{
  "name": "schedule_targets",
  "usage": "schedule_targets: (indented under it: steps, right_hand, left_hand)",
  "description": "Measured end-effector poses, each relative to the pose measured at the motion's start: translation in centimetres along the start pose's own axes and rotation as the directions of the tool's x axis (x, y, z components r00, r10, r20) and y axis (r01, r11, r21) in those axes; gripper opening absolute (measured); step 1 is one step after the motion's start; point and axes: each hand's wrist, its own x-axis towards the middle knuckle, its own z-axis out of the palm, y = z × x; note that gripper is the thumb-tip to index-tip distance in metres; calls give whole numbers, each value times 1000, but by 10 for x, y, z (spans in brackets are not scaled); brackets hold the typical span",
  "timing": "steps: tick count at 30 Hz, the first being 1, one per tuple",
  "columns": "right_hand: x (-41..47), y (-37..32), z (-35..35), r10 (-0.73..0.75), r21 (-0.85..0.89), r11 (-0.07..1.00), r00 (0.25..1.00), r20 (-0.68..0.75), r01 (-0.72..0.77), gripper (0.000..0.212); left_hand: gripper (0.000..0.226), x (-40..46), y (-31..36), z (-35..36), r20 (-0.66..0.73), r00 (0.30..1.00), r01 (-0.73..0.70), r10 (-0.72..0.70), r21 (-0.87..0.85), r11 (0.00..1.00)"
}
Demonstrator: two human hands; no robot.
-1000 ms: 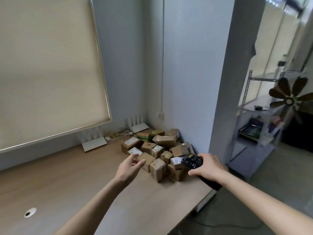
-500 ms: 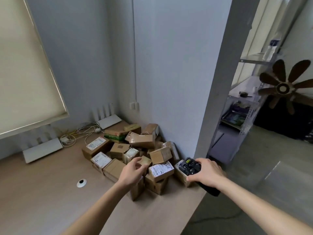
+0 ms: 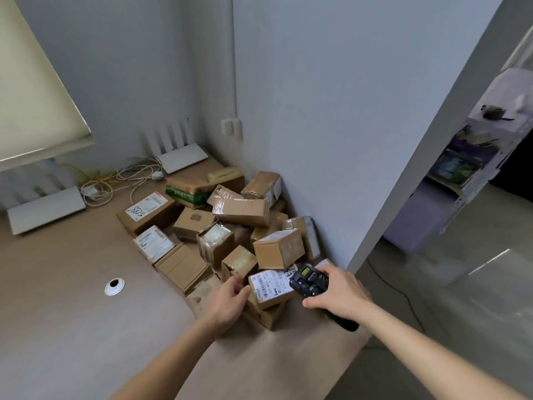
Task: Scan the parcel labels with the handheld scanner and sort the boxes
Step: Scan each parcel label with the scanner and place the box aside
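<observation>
Piled in the desk's far right corner against the grey wall: small brown cardboard parcels (image 3: 230, 226), taped, some wrapped in glossy film, several bearing white printed labels. At the near edge of the heap, a labelled box (image 3: 272, 285), barcode and black handwriting facing up, gripped at its left side by the left hand (image 3: 227, 301), fingers curled around the edge. Just right of it, touching the label's corner, a black handheld scanner (image 3: 310, 281), blocky head, held in the right hand (image 3: 340, 293) with fingers wrapped round the handle. Matte tan wooden desk (image 3: 72, 327), round cable grommet (image 3: 114, 286); flat white routers (image 3: 46, 209) and tangled cords (image 3: 127, 177) behind.
</observation>
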Motion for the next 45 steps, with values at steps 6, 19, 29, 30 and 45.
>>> schedule_targets:
  steps: [6,19,29,30,45]
  right_hand:
    - [56,22,28,-166,-55,983,976,141,175,86]
    - [83,30,38,-306,178,946,924,229,270,100]
    - [-3,-37,5,-407,201,904,904,132,377,94]
    - [-18,-46,2,-424,199,896,897,124,396,89]
    - [-231,-236,5,-700,-187,684,706,102,705,82]
  left_hand:
    - [61,28,-16,42,-9,989,150,-151,-81,985]
    - [53,18,-9,54,-167,950,177,-262,-403,898]
    - [39,-88,5,-27,-309,947,-92,-86,-519,850]
    - [38,-105,5,-38,-328,942,-127,-65,-529,839]
    - [26,-356,-68,-209,-667,745,-354,-3,-399,846]
